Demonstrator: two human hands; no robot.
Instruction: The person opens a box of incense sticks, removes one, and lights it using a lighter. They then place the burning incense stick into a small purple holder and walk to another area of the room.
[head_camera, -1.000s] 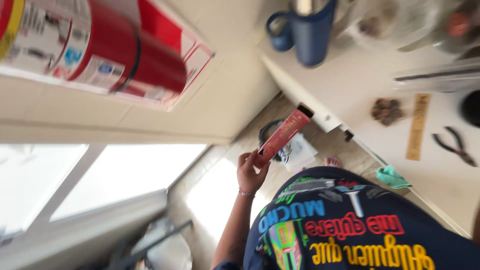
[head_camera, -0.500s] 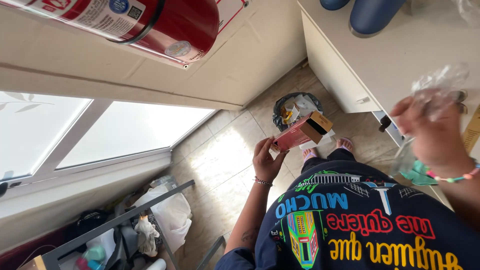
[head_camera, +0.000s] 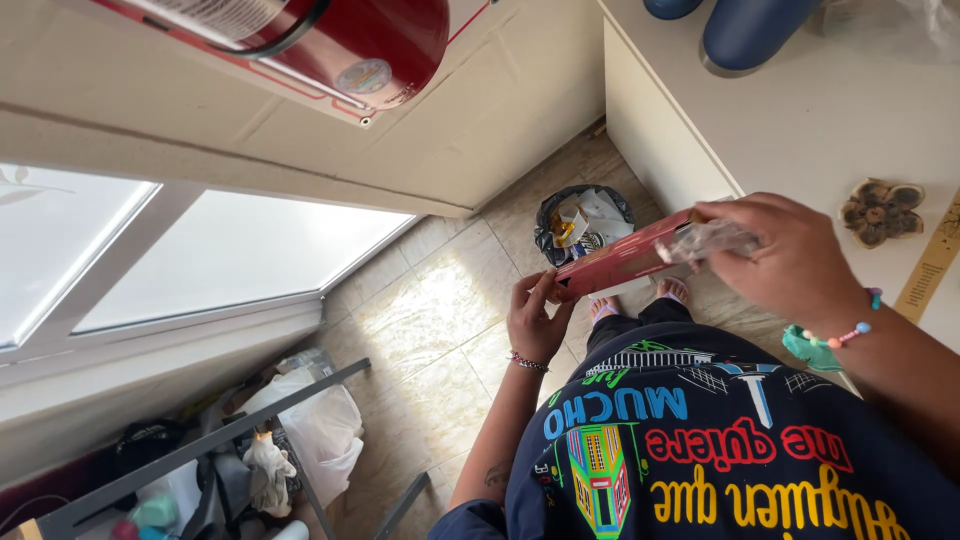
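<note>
My left hand (head_camera: 535, 322) grips the near end of a long, narrow red box (head_camera: 625, 262), held roughly level in front of my body and above the tiled floor. My right hand (head_camera: 790, 258) is at the box's other end, fingers closed on a crumpled piece of clear plastic wrap (head_camera: 715, 238) that lies against the box. Both wrists carry beaded bracelets. My dark shirt with colourful lettering (head_camera: 720, 440) fills the lower right.
A small bin lined with a black bag (head_camera: 585, 222) stands on the floor just past the box. The white table (head_camera: 790, 130) at right bears blue cups (head_camera: 750, 30), a dried flower (head_camera: 880, 205) and a wooden ruler (head_camera: 930, 265). A red fire extinguisher (head_camera: 340, 35) hangs on the wall. Bags and clutter (head_camera: 300, 430) lie lower left.
The red box has tipped from upright to nearly level. My right hand came into view with the clear plastic and now meets the box's far end.
</note>
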